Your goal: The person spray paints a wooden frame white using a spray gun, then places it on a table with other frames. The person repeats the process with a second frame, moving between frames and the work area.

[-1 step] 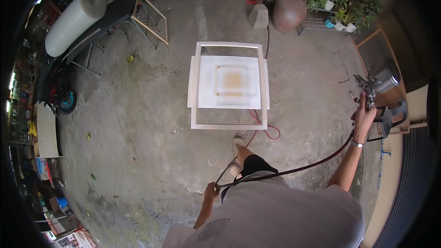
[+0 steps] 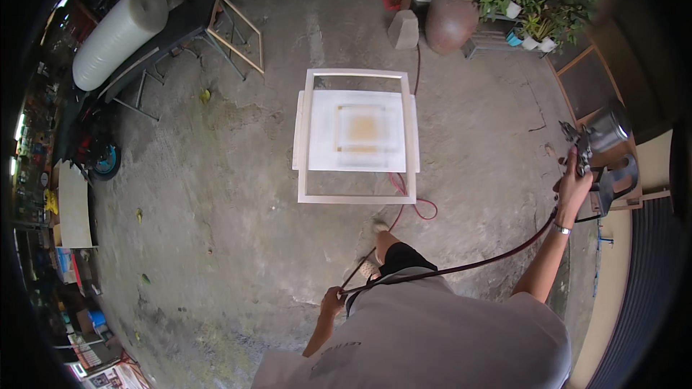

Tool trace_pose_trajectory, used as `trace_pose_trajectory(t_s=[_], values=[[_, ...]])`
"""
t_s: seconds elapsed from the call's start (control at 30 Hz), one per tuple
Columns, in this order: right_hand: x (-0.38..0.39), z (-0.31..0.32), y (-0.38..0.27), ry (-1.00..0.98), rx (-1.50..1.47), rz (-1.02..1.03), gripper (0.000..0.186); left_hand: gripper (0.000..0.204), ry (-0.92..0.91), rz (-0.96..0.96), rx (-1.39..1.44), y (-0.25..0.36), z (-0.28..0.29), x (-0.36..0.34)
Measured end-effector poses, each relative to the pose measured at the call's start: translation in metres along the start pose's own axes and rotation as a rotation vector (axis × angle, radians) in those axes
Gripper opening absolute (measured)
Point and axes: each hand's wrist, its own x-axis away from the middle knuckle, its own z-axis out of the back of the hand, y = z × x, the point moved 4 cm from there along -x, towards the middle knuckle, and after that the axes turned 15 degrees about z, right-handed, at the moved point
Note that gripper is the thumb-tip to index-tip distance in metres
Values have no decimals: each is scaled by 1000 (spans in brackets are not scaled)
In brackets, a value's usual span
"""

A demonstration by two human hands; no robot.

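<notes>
My right hand grips a metal spray gun with a silver cup, held out at the right. A dark red hose runs from it across my body to my left hand, which is closed on the hose near my waist. In front of me a pale wooden frame lies over a white board that bears a faint yellowish, square spray mark. The board appears raised off the concrete floor, its support mostly hidden. A looped red hose lies on the floor below it.
A bubble-wrap roll rests on a dark table at upper left, beside a leaning frame. A stone block, clay jar and potted plants stand behind. A stool is at right, cluttered shelving at left.
The view has shifted very slightly, so the board and frame sit a little further left in the picture. Both hands keep their holds.
</notes>
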Motion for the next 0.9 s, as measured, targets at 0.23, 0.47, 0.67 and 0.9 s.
trace_pose_trajectory(t_s=[0.23, 0.47, 0.67, 0.9], values=[[-14, 137, 72, 237, -4, -4, 46, 32, -125, -106, 18, 45, -88, -16], [-71, 201, 185, 177, -99, -23, 31, 37, -314, -119, -377, 201, -171, -52], [-148, 246, 261, 168, -15, 21, 37, 46, -327, -93, -206, 359, -294, -67], [-268, 247, 301, 244, -55, 93, 38, 60, -395, -128, -148, 514, -366, -107]])
